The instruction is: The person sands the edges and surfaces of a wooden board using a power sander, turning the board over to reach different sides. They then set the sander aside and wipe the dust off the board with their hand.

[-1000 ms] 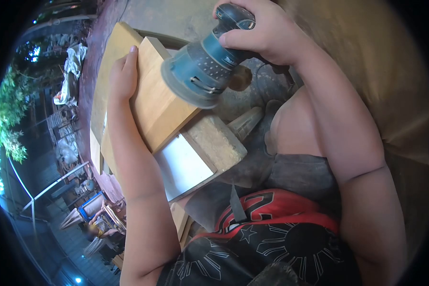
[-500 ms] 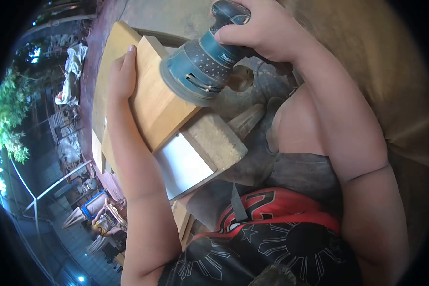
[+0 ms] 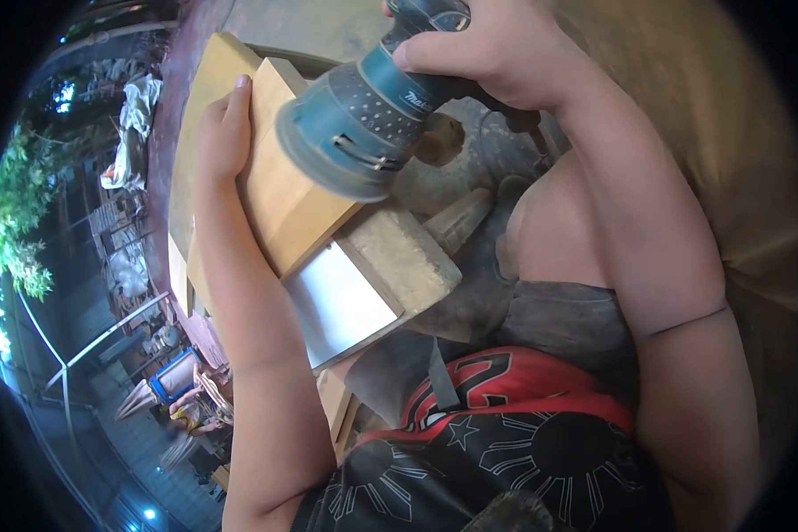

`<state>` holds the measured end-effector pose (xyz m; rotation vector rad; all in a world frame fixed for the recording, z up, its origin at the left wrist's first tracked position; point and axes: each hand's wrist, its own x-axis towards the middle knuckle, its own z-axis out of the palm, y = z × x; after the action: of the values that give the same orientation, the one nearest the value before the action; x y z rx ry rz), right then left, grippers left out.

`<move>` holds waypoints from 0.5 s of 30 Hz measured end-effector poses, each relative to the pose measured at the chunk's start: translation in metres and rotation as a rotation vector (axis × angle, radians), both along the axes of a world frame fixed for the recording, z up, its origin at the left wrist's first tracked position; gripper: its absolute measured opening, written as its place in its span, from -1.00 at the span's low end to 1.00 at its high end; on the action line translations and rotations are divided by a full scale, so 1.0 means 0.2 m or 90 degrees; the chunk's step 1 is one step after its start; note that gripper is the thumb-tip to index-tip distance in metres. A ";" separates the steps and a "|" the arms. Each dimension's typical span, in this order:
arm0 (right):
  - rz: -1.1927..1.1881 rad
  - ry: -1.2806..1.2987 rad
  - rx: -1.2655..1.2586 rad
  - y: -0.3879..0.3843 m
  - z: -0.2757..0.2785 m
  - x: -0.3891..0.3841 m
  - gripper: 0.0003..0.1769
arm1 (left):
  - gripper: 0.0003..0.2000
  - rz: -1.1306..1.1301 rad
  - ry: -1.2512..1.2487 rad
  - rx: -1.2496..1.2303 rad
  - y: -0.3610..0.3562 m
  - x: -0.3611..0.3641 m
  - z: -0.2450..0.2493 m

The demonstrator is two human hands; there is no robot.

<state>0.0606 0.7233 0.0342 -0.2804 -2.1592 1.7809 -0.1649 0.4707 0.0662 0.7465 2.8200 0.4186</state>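
My right hand (image 3: 492, 58) is wrapped round the top of a teal and black random orbital sander (image 3: 363, 124). The sander's round pad rests, slightly blurred, on the face of a light wooden board (image 3: 284, 199). At the board's left side, my left hand (image 3: 223, 133) grips the edge, thumb along it; the other fingers are mostly hidden. Beneath the board lies a white-faced panel (image 3: 341, 293), beside a worn, dusty block (image 3: 399, 257).
A yellowish board (image 3: 213, 75) extends behind my left hand. My bent leg (image 3: 559, 230) is close on the right. Farther left, another person (image 3: 186, 415) sits near a blue-framed item (image 3: 176, 377). White sacks (image 3: 135, 124) lie in the background.
The sander has slid left across the board, and my right hand has gone with it. My left hand and the board have shifted slightly up and left in view.
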 end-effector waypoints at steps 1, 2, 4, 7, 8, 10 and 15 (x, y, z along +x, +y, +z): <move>0.019 -0.031 0.025 0.02 0.03 0.00 -0.45 | -0.38 0.003 0.017 -0.013 0.01 0.01 0.02; 0.037 -0.063 0.051 0.03 0.05 0.01 -0.45 | -0.38 0.001 0.019 -0.009 0.02 0.00 0.02; 0.054 -0.030 -0.042 0.03 0.09 0.04 -0.45 | -0.38 0.001 0.020 -0.004 0.01 0.00 0.00; 0.039 0.009 -0.050 0.01 0.01 0.02 -0.45 | -0.37 -0.008 -0.015 0.024 0.01 0.02 0.00; 0.024 0.024 -0.030 0.01 0.00 0.01 -0.46 | -0.37 -0.002 0.001 0.005 0.01 0.02 0.01; 0.043 0.021 -0.003 0.03 -0.01 0.01 -0.46 | -0.37 0.007 0.035 -0.031 0.02 0.02 0.02; 0.060 0.049 -0.021 0.01 -0.02 0.02 -0.46 | -0.35 -0.009 -0.003 0.010 -0.01 -0.01 -0.02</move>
<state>0.0645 0.7259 0.0308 -0.1177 -2.1242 1.8476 -0.1671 0.4684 0.0625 0.7677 2.8090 0.4411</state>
